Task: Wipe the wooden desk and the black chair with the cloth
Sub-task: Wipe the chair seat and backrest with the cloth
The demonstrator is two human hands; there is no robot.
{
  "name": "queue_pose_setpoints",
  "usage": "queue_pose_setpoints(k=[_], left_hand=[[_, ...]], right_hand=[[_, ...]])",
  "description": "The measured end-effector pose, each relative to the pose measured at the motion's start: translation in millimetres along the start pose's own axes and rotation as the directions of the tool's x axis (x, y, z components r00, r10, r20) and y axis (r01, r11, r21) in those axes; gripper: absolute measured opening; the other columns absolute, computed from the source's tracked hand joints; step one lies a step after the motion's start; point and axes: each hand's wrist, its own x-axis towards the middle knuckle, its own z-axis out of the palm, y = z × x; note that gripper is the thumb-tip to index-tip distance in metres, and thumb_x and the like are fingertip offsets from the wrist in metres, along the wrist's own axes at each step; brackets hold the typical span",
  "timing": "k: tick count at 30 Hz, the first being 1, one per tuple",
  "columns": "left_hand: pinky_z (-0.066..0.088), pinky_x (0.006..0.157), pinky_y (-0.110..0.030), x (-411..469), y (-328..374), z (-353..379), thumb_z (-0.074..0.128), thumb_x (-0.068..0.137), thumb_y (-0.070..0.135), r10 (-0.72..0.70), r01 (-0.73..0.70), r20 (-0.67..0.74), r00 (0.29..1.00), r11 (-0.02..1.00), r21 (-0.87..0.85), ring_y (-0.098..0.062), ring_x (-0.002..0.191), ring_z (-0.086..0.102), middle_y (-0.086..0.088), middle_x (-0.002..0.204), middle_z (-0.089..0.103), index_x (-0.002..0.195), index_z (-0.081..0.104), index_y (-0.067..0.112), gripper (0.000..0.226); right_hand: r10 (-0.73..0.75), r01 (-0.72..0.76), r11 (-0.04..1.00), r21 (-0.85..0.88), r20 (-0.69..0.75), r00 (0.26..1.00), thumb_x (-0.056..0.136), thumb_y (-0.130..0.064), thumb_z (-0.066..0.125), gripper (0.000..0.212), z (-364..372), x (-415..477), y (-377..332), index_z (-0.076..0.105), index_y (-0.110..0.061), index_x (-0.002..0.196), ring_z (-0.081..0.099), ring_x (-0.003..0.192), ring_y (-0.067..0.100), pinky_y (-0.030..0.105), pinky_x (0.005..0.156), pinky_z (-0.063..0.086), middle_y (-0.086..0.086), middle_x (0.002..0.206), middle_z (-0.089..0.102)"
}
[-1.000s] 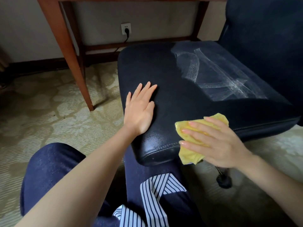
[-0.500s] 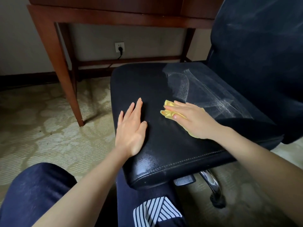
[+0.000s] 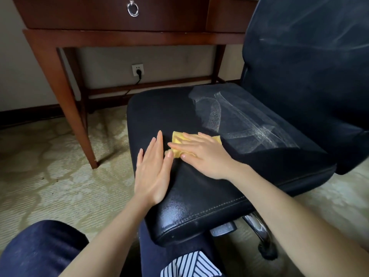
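Note:
The black chair (image 3: 209, 192) stands in front of me, its leather seat streaked with pale dust marks on the right half. A yellow cloth (image 3: 176, 140) lies on the seat's middle. My right hand (image 3: 203, 154) presses flat on the cloth with straight fingers, hiding most of it. My left hand (image 3: 153, 170) rests flat on the seat just left of the cloth, fingers straight. The wooden desk (image 3: 127, 37) stands behind the chair, with a drawer and a ring pull.
The chair's tall backrest (image 3: 309, 76) rises at the right. A desk leg (image 3: 65, 108) slants to the patterned carpet at the left. A wall socket (image 3: 137, 69) with a plugged cable sits under the desk. My knees are at the bottom edge.
My right hand has carried the cloth from the seat's front edge up onto the seat and leftward, toward my left hand. The view has tilted up, showing more of the desk.

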Motion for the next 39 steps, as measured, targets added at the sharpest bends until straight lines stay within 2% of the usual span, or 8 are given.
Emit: queue_pose_setpoints(k=[6,10,15,22,25,30,32,39], left_hand=[[-0.007,0.115,-0.023,-1,0,2,0.000,0.082,0.062,0.004,-0.004,0.001,1.000,1.000,0.029,0.013,0.135,-0.005,0.019,0.152,0.012,0.151,0.006,0.028,0.077],[-0.007,0.115,-0.024,-2,2,3,0.002,0.081,0.063,0.005,-0.004,-0.006,1.000,0.999,0.039,0.012,0.136,-0.003,0.020,0.152,0.015,0.151,0.012,0.029,0.078],[-0.004,0.117,-0.031,-3,5,2,0.014,0.090,0.060,-0.004,0.003,0.007,1.000,0.997,0.077,0.001,0.144,0.002,0.013,0.157,0.018,0.151,0.016,0.028,0.069],[-0.012,0.113,-0.049,1,20,-2,-0.006,0.081,0.072,-0.046,-0.001,0.102,0.994,0.908,0.418,-0.012,0.146,-0.007,0.009,0.160,0.004,0.151,-0.003,0.033,0.080],[-0.012,0.113,-0.049,10,35,4,-0.004,0.076,0.071,-0.048,-0.001,0.127,0.991,0.933,0.360,-0.013,0.146,-0.010,0.007,0.160,0.004,0.151,-0.001,0.033,0.084],[-0.014,0.113,-0.048,32,54,28,0.009,0.090,0.059,-0.010,-0.033,0.122,0.992,0.940,0.339,-0.015,0.145,-0.017,0.004,0.161,0.000,0.152,0.004,0.030,0.069],[-0.015,0.113,-0.048,34,54,34,0.007,0.090,0.058,-0.005,-0.036,0.113,0.994,0.932,0.360,-0.016,0.145,-0.019,0.002,0.161,-0.002,0.152,0.004,0.029,0.068],[-0.013,0.115,-0.044,33,51,38,0.007,0.090,0.058,0.024,-0.034,0.032,0.999,0.936,0.350,-0.014,0.145,-0.014,0.002,0.160,0.006,0.151,0.015,0.027,0.069]], right_hand=[[-0.056,0.057,0.997,0.050,-0.014,0.998,0.100,-0.034,0.039,0.041,-1,-60,-13,0.036,-0.040,0.141,0.008,0.138,-0.007,0.021,0.115,-0.003,-0.017,0.149,0.031],[0.044,-0.037,0.991,0.126,-0.054,0.998,0.098,-0.036,0.037,0.041,-7,-101,-5,0.032,-0.047,0.137,0.009,0.138,-0.013,0.017,0.114,-0.002,-0.029,0.142,0.028],[0.234,-0.226,0.971,0.075,-0.134,0.963,0.100,-0.032,0.037,0.040,-16,-136,30,0.028,-0.048,0.136,0.013,0.136,-0.016,0.018,0.115,0.005,-0.035,0.140,0.025],[0.592,-0.574,0.806,0.147,-0.232,0.772,0.099,-0.027,0.043,0.039,-31,-148,111,0.045,-0.034,0.137,0.028,0.138,0.003,0.031,0.115,0.021,-0.017,0.145,0.040],[0.685,-0.672,0.727,0.139,-0.197,0.701,0.100,-0.032,0.038,0.038,-40,-134,137,0.045,-0.035,0.138,0.027,0.140,0.008,0.034,0.113,0.023,-0.011,0.147,0.040],[0.761,-0.780,0.623,-0.052,-0.190,0.621,0.103,-0.035,0.024,0.042,-44,-83,149,0.037,-0.032,0.143,0.032,0.138,0.022,0.039,0.107,0.025,0.000,0.151,0.036],[0.745,-0.767,0.636,-0.090,-0.191,0.640,0.103,-0.036,0.022,0.043,-40,-62,142,0.035,-0.032,0.144,0.035,0.135,0.022,0.040,0.106,0.026,-0.002,0.151,0.034],[0.468,-0.490,0.867,-0.093,-0.187,0.864,0.103,-0.032,0.028,0.042,-18,-39,86,0.036,-0.027,0.144,0.026,0.140,0.016,0.038,0.109,0.020,-0.004,0.150,0.037]])
